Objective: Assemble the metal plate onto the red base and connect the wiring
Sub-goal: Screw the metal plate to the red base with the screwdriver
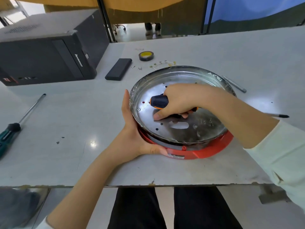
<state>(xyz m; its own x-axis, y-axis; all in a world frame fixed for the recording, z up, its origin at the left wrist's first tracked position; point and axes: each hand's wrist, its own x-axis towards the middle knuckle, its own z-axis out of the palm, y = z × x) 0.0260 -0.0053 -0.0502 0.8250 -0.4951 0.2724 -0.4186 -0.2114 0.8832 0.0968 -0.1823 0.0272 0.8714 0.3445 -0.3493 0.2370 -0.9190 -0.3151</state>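
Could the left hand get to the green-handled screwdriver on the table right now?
Probably, but not freely: the left hand is bracing the metal plate and red base. Bare table lies between it and the green-handled screwdriver.

We wear a pale cream long sleeve [283, 156] pushed back on the arm at three o'clock, a sliver of white cuff [43, 224] at seven o'clock, and black trousers [137, 210] at six o'clock, both hands bare.
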